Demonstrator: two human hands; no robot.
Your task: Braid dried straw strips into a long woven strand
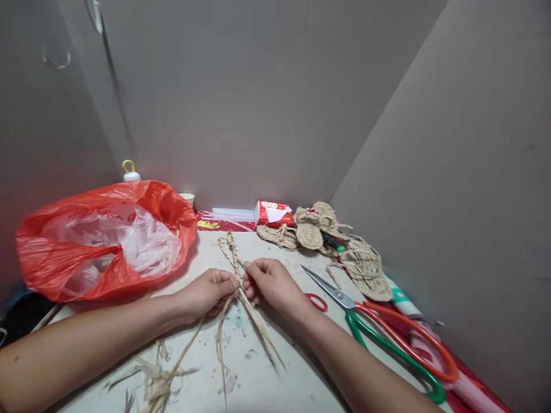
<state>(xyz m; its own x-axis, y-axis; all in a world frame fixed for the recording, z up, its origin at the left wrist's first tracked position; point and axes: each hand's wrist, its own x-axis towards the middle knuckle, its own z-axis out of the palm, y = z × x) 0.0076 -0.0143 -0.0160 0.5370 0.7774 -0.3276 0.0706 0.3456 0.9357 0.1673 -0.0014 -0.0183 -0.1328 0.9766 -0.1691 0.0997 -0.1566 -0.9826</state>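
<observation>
The braid (233, 251) is tan, the bag (37, 255) orange-red.

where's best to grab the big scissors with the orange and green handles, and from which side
Take the scissors by the orange handle and green handle, probably coming from the near right: both loops lie toward that side, while the pointed blades face away and to the left.
</observation>
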